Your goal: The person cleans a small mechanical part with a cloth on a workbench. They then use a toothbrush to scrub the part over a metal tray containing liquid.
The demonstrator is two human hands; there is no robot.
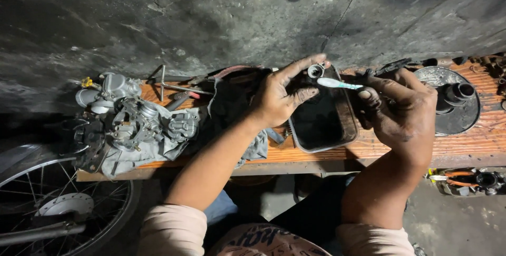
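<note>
Left hand (279, 95) pinching a small metal ring-shaped part (315, 70) between thumb and forefinger, just above the far rim of the dark rectangular tray (349, 129) on the wooden bench (474, 140). Right hand (400, 111), on the tray's right side, closed around a white-and-teal toothbrush (337, 83), long axis lying nearly level and pointing left, brush end touching or just below the part, so far nearer the left fingers than the right. Off to the tray's left, carburettor parts (137, 119) on a grey rag (158, 150); to its right, a round metal cover (448, 98); a wheel (58, 203) lower left of the tray.
</note>
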